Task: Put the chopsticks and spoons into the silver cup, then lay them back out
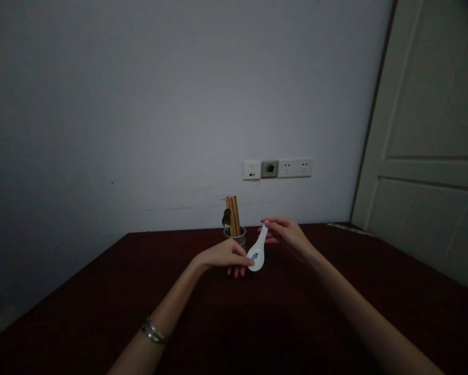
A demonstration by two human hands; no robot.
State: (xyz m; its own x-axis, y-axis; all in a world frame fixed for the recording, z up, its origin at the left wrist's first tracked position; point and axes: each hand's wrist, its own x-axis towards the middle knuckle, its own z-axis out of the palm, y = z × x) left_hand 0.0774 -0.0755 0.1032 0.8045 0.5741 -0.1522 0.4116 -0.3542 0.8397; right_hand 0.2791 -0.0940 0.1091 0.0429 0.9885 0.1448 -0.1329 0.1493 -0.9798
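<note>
Between my two hands a white soup spoon (258, 254) with a blue motif in its bowl is held tilted, handle up and to the right. The thumb of my left hand (232, 256) presses on the rim of the bowl, its other fingers curled below. My right hand (284, 233) pinches the top of the handle with its fingertips. Right behind my left hand stands a grey metal cup (239, 239), its lower part partly hidden. Several wooden chopsticks (234, 216) and metal spoons (226, 220) stick up out of it.
All this is above a dark red tabletop (234, 323) that meets a pale wall (179, 104). Low on the wall are several sockets and a switch (269, 169). A thin flat strip (349, 228) lies at the back right edge, near a white panelled door (425, 172).
</note>
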